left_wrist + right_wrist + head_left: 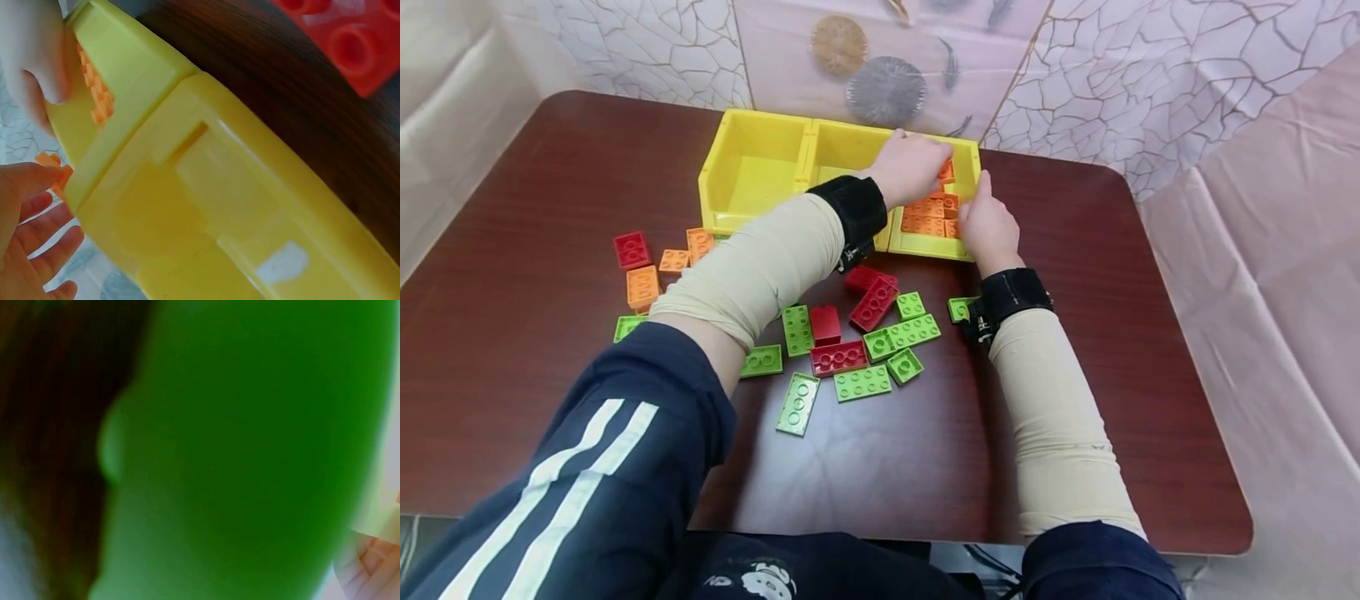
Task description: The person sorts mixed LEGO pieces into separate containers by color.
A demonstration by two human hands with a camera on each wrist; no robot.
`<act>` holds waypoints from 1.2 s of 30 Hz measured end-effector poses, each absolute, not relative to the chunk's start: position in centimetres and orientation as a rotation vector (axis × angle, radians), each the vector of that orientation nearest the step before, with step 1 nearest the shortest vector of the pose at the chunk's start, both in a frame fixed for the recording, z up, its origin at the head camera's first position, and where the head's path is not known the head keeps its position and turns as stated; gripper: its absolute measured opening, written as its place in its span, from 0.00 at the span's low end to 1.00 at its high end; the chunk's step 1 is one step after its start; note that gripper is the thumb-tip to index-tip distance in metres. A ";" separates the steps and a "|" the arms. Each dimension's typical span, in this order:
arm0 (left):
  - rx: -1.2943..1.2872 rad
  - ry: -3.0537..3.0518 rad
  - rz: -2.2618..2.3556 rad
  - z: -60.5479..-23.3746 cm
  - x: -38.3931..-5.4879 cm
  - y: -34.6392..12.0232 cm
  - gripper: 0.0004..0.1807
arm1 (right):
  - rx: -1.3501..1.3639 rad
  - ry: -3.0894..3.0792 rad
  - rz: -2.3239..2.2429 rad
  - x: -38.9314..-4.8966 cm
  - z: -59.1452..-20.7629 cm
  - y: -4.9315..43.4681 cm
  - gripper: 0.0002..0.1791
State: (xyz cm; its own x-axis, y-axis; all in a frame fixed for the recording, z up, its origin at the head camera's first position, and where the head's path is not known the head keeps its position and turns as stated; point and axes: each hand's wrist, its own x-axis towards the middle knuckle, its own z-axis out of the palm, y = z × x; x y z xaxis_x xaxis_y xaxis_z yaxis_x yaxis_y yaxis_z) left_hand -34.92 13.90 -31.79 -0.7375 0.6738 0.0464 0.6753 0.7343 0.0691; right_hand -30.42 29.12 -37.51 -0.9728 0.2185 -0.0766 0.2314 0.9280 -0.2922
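Note:
My left hand [912, 167] is over the right compartment of a yellow divided bin [748, 225]. It pinches an orange toy brick [57, 172] between thumb and fingers, as the left wrist view shows. Several orange bricks [925, 218] lie together inside that compartment. At the bin's right end, my right hand [990, 223] grips the wall; some of its fingers are hidden. In the right wrist view a blurred green brick [250, 437] blocks most of the picture, with part of the right hand [372, 569] at the lower right corner.
Red bricks [838, 357] and green bricks [862, 383] are scattered on the brown table [1075, 433] in front of the bin. More orange bricks [642, 287] lie at the left, partly behind the left forearm. One green brick [961, 308] sits beside the right wrist. A patterned wall stands behind.

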 end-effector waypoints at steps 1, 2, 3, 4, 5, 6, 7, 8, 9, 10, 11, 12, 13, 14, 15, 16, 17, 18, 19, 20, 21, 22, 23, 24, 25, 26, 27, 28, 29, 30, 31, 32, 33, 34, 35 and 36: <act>-1.117 -2.921 -0.129 -31.9 -35.0 13.9 0.14 | 0.354 3.041 -0.469 -30.4 -37.5 29.0 0.36; -1.102 -2.935 -0.124 -32.0 -35.0 13.9 0.14 | 0.351 3.037 -0.468 -30.4 -37.5 28.8 0.36; -1.088 -2.949 -0.123 -32.2 -35.1 13.9 0.14 | 0.352 3.035 -0.472 -30.5 -37.5 28.7 0.36; -1.076 -2.962 -0.120 -32.4 -35.2 13.9 0.14 | 0.353 3.030 -0.475 -30.4 -37.5 28.6 0.36; -1.066 -2.974 -0.112 -32.6 -35.2 13.9 0.14 | 0.352 3.030 -0.476 -30.4 -37.6 28.5 0.35; -1.057 -2.985 -0.104 -32.8 -35.3 13.9 0.14 | 0.351 3.028 -0.480 -30.4 -37.6 28.4 0.35; -1.050 -2.994 -0.096 -32.9 -35.3 13.8 0.14 | 0.349 3.029 -0.483 -30.4 -37.6 28.4 0.35; -1.042 -3.001 -0.090 -33.1 -35.4 13.8 0.15 | 0.348 3.030 -0.484 -30.4 -37.7 28.3 0.35; -1.034 -3.005 -0.087 -33.2 -35.4 13.8 0.15 | 0.349 3.032 -0.487 -30.4 -37.7 28.3 0.35; -1.029 -3.005 -0.082 -33.3 -35.5 13.7 0.15 | 0.348 3.034 -0.489 -30.4 -37.7 28.3 0.35; -1.026 -3.003 -0.072 -33.4 -35.5 13.7 0.15 | 0.348 3.037 -0.489 -30.4 -37.7 28.2 0.35; -1.025 -3.000 -0.068 -33.4 -35.5 13.6 0.15 | 0.350 3.039 -0.487 -30.4 -37.7 28.3 0.35; -1.025 -2.991 -0.062 -33.5 -35.6 13.6 0.14 | 0.352 3.043 -0.483 -30.4 -37.7 28.3 0.35; -1.027 -2.982 -0.056 -33.5 -35.6 13.6 0.14 | 0.356 3.043 -0.478 -30.4 -37.6 28.3 0.35; -1.033 -2.976 -0.052 -33.5 -35.6 13.6 0.13 | 0.360 3.043 -0.476 -30.4 -37.6 28.4 0.35; -1.040 -2.969 -0.045 -33.5 -35.6 13.7 0.13 | 0.363 3.043 -0.475 -30.3 -37.6 28.4 0.35; -1.048 -2.965 -0.038 -33.5 -35.5 13.7 0.14 | 0.366 3.041 -0.474 -30.3 -37.6 28.4 0.35; -1.057 -2.964 -0.032 -33.5 -35.5 13.7 0.14 | 0.365 3.037 -0.475 -30.3 -37.6 28.4 0.35; -1.065 -2.966 -0.022 -33.5 -35.4 13.7 0.14 | 0.365 3.033 -0.479 -30.3 -37.7 28.4 0.35; -1.072 -2.971 -0.014 -33.6 -35.3 13.8 0.15 | 0.364 3.028 -0.484 -30.3 -37.7 28.4 0.35; -1.078 -2.974 -0.007 -33.6 -35.3 13.8 0.15 | 0.363 3.025 -0.487 -30.3 -37.7 28.4 0.36; -1.085 -2.976 0.000 -33.7 -35.3 13.7 0.16 | 0.363 3.022 -0.491 -30.3 -37.7 28.4 0.36; -1.088 -2.978 0.002 -33.7 -35.2 13.7 0.16 | 0.364 3.021 -0.492 -30.3 -37.7 28.4 0.36; -1.092 -2.979 0.005 -33.8 -35.2 13.7 0.16 | 0.365 3.022 -0.487 -30.3 -37.7 28.4 0.36; -1.095 -2.978 0.003 -33.8 -35.2 13.7 0.16 | 0.367 3.024 -0.483 -30.3 -37.7 28.4 0.36; -1.098 -2.977 0.000 -33.7 -35.2 13.6 0.16 | 0.368 3.025 -0.479 -30.3 -37.7 28.5 0.36; -1.102 -2.974 -0.004 -33.7 -35.2 13.6 0.16 | 0.370 3.025 -0.477 -30.3 -37.6 28.5 0.36; -1.105 -2.972 -0.007 -33.7 -35.3 13.6 0.16 | 0.371 3.024 -0.476 -30.3 -37.6 28.5 0.36; -1.109 -2.967 -0.012 -33.7 -35.4 13.5 0.16 | 0.371 3.024 -0.475 -30.3 -37.5 28.5 0.36; -1.120 -2.964 -0.013 -33.7 -35.3 13.5 0.16 | 0.369 3.023 -0.475 -30.3 -37.5 28.6 0.36; -1.130 -2.962 -0.019 -33.5 -35.3 13.3 0.16 | 0.369 3.020 -0.477 -30.3 -37.5 28.6 0.36; -1.144 -2.956 -0.021 -33.4 -35.2 13.2 0.16 | 0.371 3.017 -0.480 -30.3 -37.4 28.6 0.36; -1.158 -2.943 -0.019 -33.3 -35.0 13.0 0.15 | 0.377 3.013 -0.486 -30.3 -37.3 28.7 0.36; -1.177 -2.930 -0.018 -33.1 -34.8 12.8 0.16 | 0.380 3.012 -0.488 -30.3 -37.3 28.7 0.36; -1.197 -2.913 -0.020 -32.9 -34.5 12.5 0.16 | 0.386 3.008 -0.490 -30.3 -37.2 28.8 0.36; -1.218 -2.896 -0.020 -32.6 -34.1 12.2 0.16 | 0.392 3.007 -0.491 -30.2 -37.2 29.0 0.36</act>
State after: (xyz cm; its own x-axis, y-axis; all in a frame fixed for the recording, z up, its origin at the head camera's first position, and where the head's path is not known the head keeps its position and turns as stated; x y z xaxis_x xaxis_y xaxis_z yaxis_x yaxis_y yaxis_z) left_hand -34.07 12.24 -32.62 -0.6995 0.7146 0.0050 0.7146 0.6994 0.0116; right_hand -30.25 28.95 -37.19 -0.9650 0.2384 -0.1088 0.2607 0.9164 -0.3038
